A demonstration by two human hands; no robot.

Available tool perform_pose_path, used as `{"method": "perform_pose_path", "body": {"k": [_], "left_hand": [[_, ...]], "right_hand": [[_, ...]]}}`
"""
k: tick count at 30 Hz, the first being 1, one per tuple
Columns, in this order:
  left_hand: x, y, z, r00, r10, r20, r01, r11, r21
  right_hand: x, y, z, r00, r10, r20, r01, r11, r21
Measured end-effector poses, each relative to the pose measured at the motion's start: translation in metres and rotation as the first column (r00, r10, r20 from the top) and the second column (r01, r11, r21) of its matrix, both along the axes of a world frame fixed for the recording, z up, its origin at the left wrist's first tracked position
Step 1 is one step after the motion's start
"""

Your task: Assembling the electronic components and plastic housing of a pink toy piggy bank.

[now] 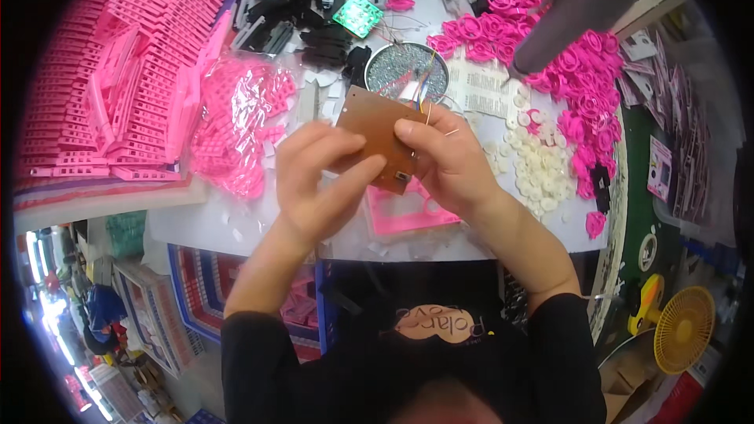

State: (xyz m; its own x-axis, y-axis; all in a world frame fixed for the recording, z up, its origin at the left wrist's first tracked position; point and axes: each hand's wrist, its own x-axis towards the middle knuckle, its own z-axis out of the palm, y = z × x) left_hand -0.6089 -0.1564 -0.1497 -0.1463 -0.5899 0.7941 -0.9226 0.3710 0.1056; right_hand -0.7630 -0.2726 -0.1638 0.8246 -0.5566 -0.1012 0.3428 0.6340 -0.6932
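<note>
My right hand [455, 157] grips a brown circuit board [377, 129], its thumb pressed on the face near the right edge. Thin coloured wires [424, 90] stick up behind the board near that hand. At the board's left side is my left hand [314, 177], thumb and forefinger apart and their tips over the board's face. Whether those tips touch it I cannot tell. Below the board a pink plastic housing [400, 216] lies on the white table [259, 228], partly hidden by the board and my hands.
Stacked pink housings [141, 110] and a clear bag of pink parts [239, 126] lie left. Behind are a round dish of small metal bits [393, 63], a green-lit board [359, 16] and black parts [326, 45]. Pink rings [585, 102], white discs [542, 169] and a dark tool [577, 8] are right.
</note>
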Motion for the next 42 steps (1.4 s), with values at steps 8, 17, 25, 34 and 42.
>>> {"method": "perform_pose_path", "body": {"k": [8, 17, 25, 34, 42], "left_hand": [[-0.036, 0.046, -0.019, 0.017, 0.213, -0.977, 0.494, 0.848, 0.193], [-0.032, 0.047, -0.052, -0.237, 0.114, -0.965, 0.415, 0.910, 0.005], [-0.034, 0.042, -0.058, -0.347, 0.093, -0.933, 0.403, 0.913, -0.059], [-0.039, 0.033, -0.060, -0.324, 0.009, -0.946, 0.403, 0.906, -0.129], [-0.026, 0.039, -0.064, -0.284, 0.015, -0.959, 0.416, 0.903, -0.109]], "right_hand": [[-0.019, -0.010, 0.013, 0.955, 0.091, -0.281, -0.241, 0.789, -0.565], [-0.026, 0.009, -0.019, 0.993, -0.095, -0.066, 0.096, 0.995, 0.024], [-0.027, 0.009, -0.022, 0.989, -0.105, -0.103, 0.116, 0.987, 0.112], [-0.026, 0.010, -0.043, 0.990, 0.082, -0.114, -0.034, 0.928, 0.371], [-0.050, 0.014, -0.036, 0.987, -0.139, -0.081, 0.127, 0.982, -0.139]]}}
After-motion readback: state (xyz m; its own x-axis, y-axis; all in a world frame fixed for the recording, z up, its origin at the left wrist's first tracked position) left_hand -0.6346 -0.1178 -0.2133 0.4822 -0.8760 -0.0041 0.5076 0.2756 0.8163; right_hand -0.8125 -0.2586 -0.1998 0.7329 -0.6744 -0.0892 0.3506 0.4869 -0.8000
